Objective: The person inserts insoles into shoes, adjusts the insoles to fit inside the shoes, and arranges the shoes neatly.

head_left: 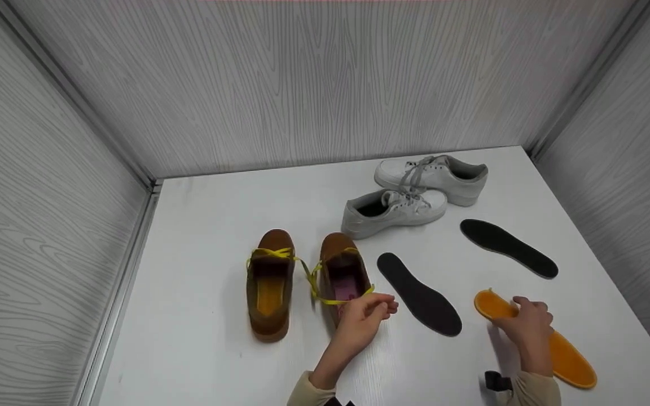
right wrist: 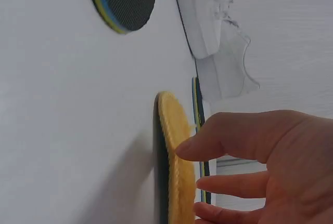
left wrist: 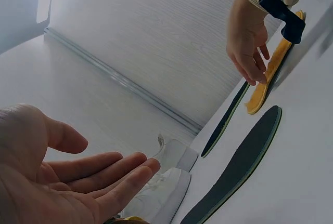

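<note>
In the head view my left hand point(head_left: 356, 324) is over the heel part of the right brown moccasin point(head_left: 334, 246), its fingers extended with nothing in them; the left wrist view shows that palm bare. Whether it touches the shoe, I cannot tell. My right hand point(head_left: 528, 327) spans a fuzzy yellow insole point(head_left: 573, 361), the thumb at one edge and the fingers at the other, pinching it. Dark backing shows under the yellow insole point(right wrist: 179, 182) in the right wrist view. The left moccasin point(head_left: 271, 324) has a yellow insole inside and a yellow lace.
Two dark insoles, one nearer point(head_left: 421, 296) and one farther right point(head_left: 508, 247), lie on the white table point(head_left: 189, 270). A pair of white sneakers point(head_left: 398, 213) stands at the back, laces touching. Grey wood-grain panels point(head_left: 302, 84) enclose the table.
</note>
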Tool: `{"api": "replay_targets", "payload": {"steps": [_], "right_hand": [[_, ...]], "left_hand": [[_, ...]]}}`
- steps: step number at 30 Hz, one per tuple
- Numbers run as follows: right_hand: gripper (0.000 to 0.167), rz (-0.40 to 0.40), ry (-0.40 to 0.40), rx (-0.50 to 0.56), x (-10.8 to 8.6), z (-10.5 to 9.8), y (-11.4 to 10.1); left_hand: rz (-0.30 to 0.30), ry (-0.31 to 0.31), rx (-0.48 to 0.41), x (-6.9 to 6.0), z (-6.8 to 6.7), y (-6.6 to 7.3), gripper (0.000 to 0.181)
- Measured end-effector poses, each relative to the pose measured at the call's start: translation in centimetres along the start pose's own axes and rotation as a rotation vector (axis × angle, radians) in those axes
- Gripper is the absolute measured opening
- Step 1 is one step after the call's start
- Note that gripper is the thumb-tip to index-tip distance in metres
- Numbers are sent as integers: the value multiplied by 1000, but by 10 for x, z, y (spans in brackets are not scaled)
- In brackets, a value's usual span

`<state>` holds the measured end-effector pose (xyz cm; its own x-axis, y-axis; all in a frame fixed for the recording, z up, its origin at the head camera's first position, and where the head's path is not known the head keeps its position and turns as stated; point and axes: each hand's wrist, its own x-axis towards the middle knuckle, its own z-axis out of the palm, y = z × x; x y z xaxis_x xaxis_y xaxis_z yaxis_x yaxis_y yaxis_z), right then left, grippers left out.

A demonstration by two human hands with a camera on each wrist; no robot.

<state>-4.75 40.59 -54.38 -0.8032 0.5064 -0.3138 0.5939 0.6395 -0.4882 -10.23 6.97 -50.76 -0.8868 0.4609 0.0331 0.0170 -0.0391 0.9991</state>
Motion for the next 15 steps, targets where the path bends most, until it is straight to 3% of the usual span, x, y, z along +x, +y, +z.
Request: {"api": "replay_targets", "payload": {"steps": [6,11,15], "right_hand": [[76,40,-11,-5,0,-3,14],[67,45,32,7,1,2,17],[62,85,67,23,3,8,15]], "left_hand": [[-30,-34,16,0,6,-1,22],[-32,-92,64,2,16,-8,23],[-69,-132,47,8,28,-17,23]]}}
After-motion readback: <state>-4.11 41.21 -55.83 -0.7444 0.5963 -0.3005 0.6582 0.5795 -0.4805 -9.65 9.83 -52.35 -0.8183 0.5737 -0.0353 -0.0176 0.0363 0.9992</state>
